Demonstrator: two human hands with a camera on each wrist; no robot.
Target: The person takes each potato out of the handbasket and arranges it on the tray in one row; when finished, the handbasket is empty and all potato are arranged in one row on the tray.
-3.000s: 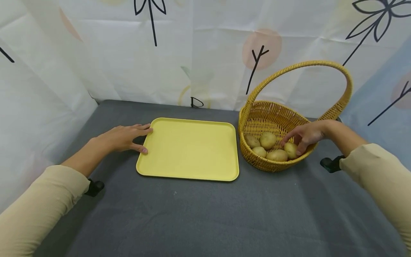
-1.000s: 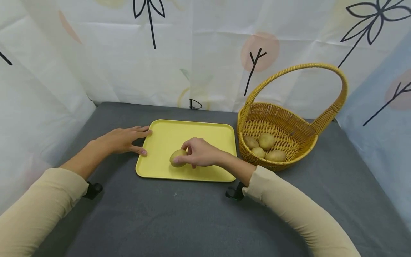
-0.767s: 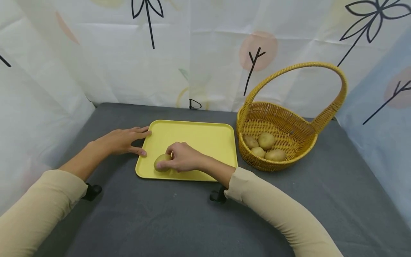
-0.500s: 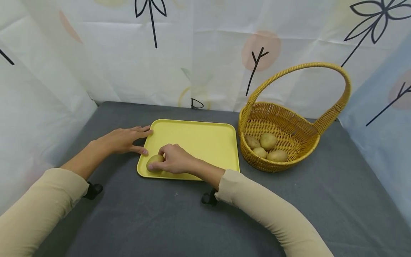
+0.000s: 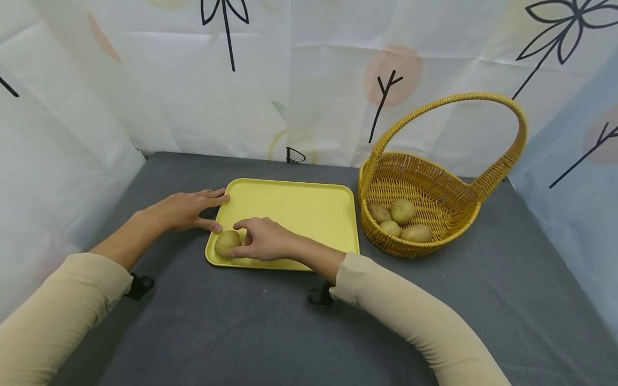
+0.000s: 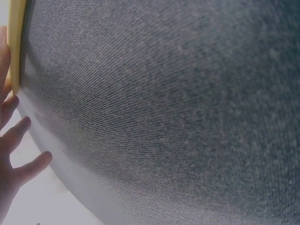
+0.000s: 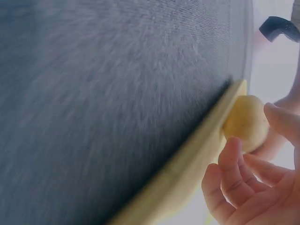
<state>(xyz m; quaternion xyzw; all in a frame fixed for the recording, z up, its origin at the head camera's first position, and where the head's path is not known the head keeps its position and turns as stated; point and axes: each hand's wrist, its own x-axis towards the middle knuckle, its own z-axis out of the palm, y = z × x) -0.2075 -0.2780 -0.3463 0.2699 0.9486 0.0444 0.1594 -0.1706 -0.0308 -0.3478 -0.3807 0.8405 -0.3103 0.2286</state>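
Note:
A potato [image 5: 227, 244] sits in the near left corner of a yellow tray [image 5: 299, 220]; the right wrist view shows the same potato [image 7: 247, 123] just inside the rim. My right hand [image 5: 265, 239] is right beside it, with thumb and index finger spread apart at its right side and no longer wrapped round it. On the tray's left edge my left hand [image 5: 185, 210] rests with extended fingers, the thumb close to the potato. Several more potatoes [image 5: 403, 212] lie in a wicker basket [image 5: 446, 244] to the right.
The basket's tall arched handle [image 5: 519, 134] rises above the table at the back right. Dark grey cloth [image 5: 270, 332] covers the table. A white patterned curtain [image 5: 328, 80] hangs behind it and along the sides.
My right hand took a potato out of the basket, carried it left to the tray's near left corner and let go of it. The left hand has stayed on the tray edge.

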